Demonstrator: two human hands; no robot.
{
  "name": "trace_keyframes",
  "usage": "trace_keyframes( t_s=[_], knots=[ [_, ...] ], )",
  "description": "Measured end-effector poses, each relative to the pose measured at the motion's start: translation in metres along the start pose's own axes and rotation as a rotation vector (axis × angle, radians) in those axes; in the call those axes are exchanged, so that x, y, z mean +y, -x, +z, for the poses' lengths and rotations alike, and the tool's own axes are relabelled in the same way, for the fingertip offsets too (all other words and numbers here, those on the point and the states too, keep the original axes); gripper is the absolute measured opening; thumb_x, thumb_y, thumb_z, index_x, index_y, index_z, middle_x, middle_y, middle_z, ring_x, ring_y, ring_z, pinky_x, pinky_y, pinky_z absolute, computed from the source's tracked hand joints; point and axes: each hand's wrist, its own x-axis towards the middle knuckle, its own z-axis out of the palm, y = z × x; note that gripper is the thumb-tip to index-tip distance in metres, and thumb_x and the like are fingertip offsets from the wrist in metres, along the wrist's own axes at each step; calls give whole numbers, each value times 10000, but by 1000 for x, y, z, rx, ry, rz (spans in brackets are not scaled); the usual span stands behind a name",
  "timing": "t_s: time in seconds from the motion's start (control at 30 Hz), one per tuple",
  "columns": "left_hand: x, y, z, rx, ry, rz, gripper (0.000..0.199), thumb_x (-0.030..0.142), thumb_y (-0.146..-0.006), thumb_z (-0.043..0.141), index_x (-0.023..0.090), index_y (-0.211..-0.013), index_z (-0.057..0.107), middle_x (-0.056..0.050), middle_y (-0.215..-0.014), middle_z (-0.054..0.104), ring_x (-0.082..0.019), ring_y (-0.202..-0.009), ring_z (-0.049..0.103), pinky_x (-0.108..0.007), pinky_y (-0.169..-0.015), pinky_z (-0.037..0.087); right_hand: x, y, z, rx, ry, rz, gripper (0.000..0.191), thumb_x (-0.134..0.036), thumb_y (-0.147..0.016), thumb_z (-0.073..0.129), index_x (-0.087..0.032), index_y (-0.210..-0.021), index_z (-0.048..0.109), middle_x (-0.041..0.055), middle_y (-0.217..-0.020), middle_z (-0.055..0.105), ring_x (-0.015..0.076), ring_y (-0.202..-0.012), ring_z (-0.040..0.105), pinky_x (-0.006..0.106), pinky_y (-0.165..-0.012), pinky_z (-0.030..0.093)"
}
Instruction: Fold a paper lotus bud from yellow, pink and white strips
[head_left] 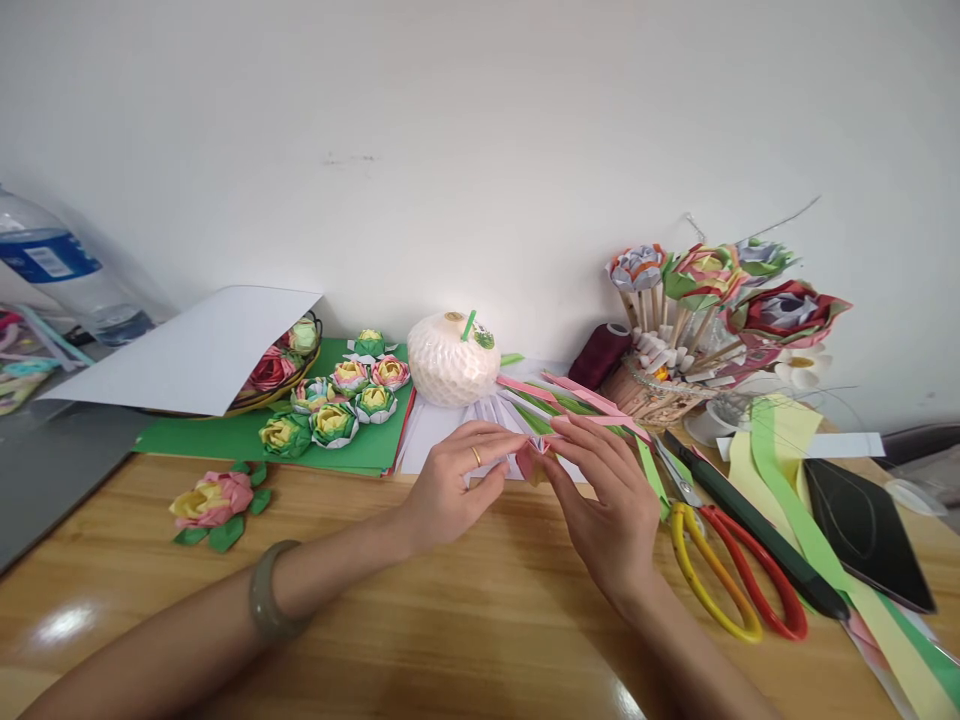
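Observation:
A small folded piece of pink paper (534, 458) is pinched between the fingertips of both hands, above the table's middle. My left hand (463, 482) comes in from the left, its fingers closed on the paper's left side. On the other side, my right hand (609, 498) has its thumb and fingers closed on the same piece. The fingers hide part of its shape. Just behind the hands lie pink, green and white paper strips (592, 398). A pink and yellow paper flower (214, 499) with green leaves rests on the table at left.
Scissors (739, 575) and a dark green cutter (757, 525) lie right of my right hand. Small paper flowers (334, 424) sit on green paper at back left. Behind the hands stands a white textured ball (452, 360); a flower basket (652, 390) stands back right.

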Motion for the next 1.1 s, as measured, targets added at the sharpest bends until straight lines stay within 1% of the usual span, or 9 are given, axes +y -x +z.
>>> trace_keyframes(
  t_s=[0.13, 0.23, 0.3, 0.4, 0.5, 0.63, 0.8, 0.87, 1.1],
  knots=[
    [1, -1, 0, 30, -15, -2, 298, 57, -778, 480, 143, -1017, 636, -95, -932, 680, -169, -934, 583, -318, -816, 500, 0, -1, -1, -27, -5, 42, 118, -135, -739, 636, -214, -823, 609, 53, -892, 666, 212, -896, 591, 386, -802, 473],
    [3, -2, -1, 36, -5, -2, 259, 77, -785, 483, 150, -969, 649, -88, -882, 685, -167, -893, 596, -286, -735, 522, -1, -3, -2, -104, -60, 127, 47, -178, -759, 620, -216, -754, 593, 36, -789, 635, 198, -792, 566, 348, -710, 460],
    [5, -2, -3, 36, 2, -24, 225, 96, -788, 491, 154, -927, 657, -82, -856, 680, -158, -837, 603, -263, -675, 525, -1, -5, -3, -202, -151, 211, 45, -213, -773, 606, -211, -733, 586, 29, -751, 606, 194, -764, 541, 331, -686, 439],
    [7, -2, -4, 44, 9, -114, 189, 122, -783, 508, 161, -905, 649, -63, -836, 659, -135, -758, 593, -232, -624, 516, 0, -6, -3, -356, -374, 378, 82, -267, -803, 568, -200, -758, 582, 23, -753, 593, 180, -739, 536, 310, -683, 428],
    [7, -2, -5, 8, 27, -154, 207, 124, -781, 514, 178, -950, 620, -42, -840, 631, -115, -738, 574, -211, -615, 499, 2, -6, -4, -413, -540, 478, 119, -307, -804, 564, -192, -774, 576, 16, -747, 582, 165, -717, 533, 286, -668, 423],
    [9, -3, -5, -22, 41, -139, 137, 174, -785, 541, 186, -902, 611, -33, -821, 592, -110, -729, 549, -199, -580, 474, 2, -7, -3, -459, -617, 493, 127, -317, -796, 574, -192, -771, 585, 12, -740, 572, 158, -718, 528, 274, -675, 417],
    [11, -4, -4, 4, 54, -257, 75, 209, -764, 574, 179, -832, 562, -11, -774, 570, -100, -690, 542, -195, -563, 466, 3, -7, -3, -492, -663, 508, 136, -325, -802, 567, -193, -785, 597, 12, -743, 575, 156, -717, 526, 272, -667, 417],
    [11, -4, -4, 3, 62, -272, 76, 199, -759, 580, 177, -828, 561, -9, -768, 572, -100, -688, 544, -195, -562, 460, 4, -7, -3, -502, -667, 508, 133, -322, -805, 564, -195, -792, 601, 13, -751, 581, 158, -726, 532, 273, -669, 418],
    [12, -6, -7, -43, 48, -162, 87, 206, -778, 563, 177, -844, 610, -33, -810, 576, -112, -729, 539, -195, -559, 452, 6, -7, -2, -516, -670, 489, 113, -308, -804, 568, -200, -783, 591, 6, -744, 577, 149, -720, 526, 263, -673, 417]
  ],
)
